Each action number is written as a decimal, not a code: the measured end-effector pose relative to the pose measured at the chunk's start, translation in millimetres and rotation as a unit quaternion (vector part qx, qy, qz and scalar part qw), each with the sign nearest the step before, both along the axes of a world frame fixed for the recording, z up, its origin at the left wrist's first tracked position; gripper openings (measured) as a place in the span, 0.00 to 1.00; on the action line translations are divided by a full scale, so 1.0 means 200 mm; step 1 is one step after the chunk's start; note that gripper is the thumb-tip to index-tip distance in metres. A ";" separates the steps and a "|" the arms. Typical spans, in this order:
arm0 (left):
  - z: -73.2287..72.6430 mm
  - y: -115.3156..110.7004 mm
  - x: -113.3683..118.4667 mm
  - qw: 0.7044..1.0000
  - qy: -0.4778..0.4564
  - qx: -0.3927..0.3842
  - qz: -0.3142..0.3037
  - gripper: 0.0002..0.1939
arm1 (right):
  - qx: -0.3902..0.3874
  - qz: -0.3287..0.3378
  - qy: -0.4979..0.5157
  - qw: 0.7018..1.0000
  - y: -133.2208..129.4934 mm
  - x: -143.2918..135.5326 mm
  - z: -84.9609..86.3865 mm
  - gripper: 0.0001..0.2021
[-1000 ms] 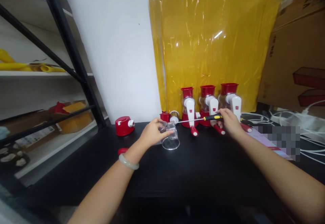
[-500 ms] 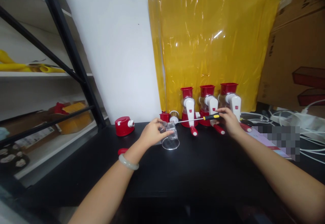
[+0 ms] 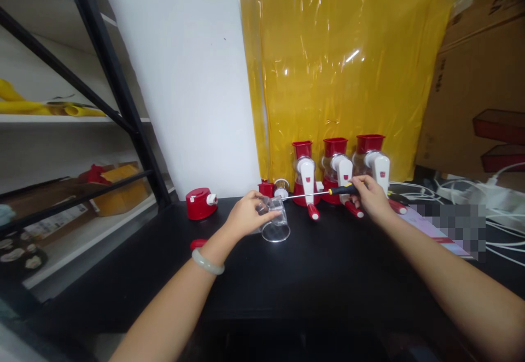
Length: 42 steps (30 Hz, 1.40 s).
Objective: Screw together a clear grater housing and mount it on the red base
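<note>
My left hand [image 3: 248, 214] grips a clear plastic housing [image 3: 275, 225] lying on the black table, its round rim toward me. In my right hand [image 3: 371, 198] is the black and yellow handle of a screwdriver [image 3: 342, 189]. The metal shaft points left, and its tip is at the upper right of the clear housing; exact contact is too small to tell. Behind the tip stand a small red part [image 3: 266, 188] and a metal grater drum [image 3: 281, 186]. A red base [image 3: 199, 204] with a white knob sits left of my left hand. A red piece [image 3: 198, 244] lies partly behind my left wrist.
Three red and white rotary graters [image 3: 303, 173] stand along the back of the black table [image 3: 287, 285]. White cables [image 3: 504, 209] and a printed sheet [image 3: 435, 231] lie at the right. A cardboard box [image 3: 476, 88] stands behind them; shelves [image 3: 82, 118] are at the left.
My right hand has shifted its fingers on the screwdriver handle, with more of them wrapped toward its end. The left hand and the clear housing look the same.
</note>
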<state>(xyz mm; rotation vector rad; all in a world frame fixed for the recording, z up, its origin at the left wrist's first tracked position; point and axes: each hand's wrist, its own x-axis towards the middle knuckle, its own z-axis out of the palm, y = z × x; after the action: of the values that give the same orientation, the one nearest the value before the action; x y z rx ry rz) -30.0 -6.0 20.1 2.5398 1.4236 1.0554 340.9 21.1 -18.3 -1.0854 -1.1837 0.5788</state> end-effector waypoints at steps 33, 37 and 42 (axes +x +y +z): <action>-0.01 0.01 -0.01 1.000 -0.005 0.011 -0.009 0.21 | 0.008 0.020 0.022 1.000 -0.01 0.00 0.00 0.21; -0.01 0.01 -0.01 1.000 -0.008 0.007 -0.010 0.20 | 0.035 0.052 0.057 0.996 -0.01 -0.01 0.01 0.16; -0.01 0.02 -0.01 1.000 -0.002 0.015 -0.011 0.20 | 0.049 0.064 0.069 0.994 0.01 0.01 0.00 0.09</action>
<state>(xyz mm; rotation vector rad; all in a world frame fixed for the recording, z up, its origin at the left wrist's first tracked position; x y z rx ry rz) -32.2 -1.9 17.5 2.5661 1.3865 1.0861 342.1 22.5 -18.5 -0.8763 -1.1544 0.6774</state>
